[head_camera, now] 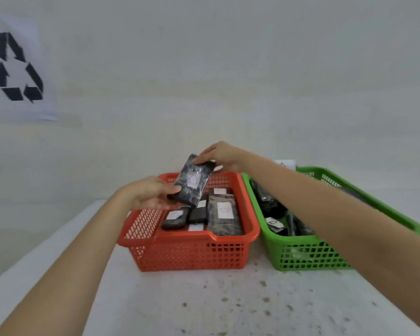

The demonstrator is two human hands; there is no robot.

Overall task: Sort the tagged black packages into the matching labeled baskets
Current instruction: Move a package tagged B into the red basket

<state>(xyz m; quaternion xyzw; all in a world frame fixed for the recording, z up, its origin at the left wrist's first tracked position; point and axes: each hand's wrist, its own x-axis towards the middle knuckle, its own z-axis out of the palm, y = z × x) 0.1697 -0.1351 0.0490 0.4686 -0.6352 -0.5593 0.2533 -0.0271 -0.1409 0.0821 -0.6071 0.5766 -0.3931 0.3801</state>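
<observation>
While both hands hold it above the red basket (228, 241), the black package (192, 181) hangs tilted, its white tag facing the camera. Left hand (150, 194) grips the lower corner at 7 o'clock, thumb curled over the front. Right hand (220, 155) pinches the upper edge at 1 o'clock with its fingertips. More tagged packages (222, 212) lie inside the red basket; the green basket (301, 253), touching it at 3 o'clock, holds others.

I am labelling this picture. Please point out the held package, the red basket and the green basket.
held package (194, 181): head view, on its white tag.
red basket (192, 254): head view, on its near front wall.
green basket (308, 257): head view, on its near front wall.
</observation>
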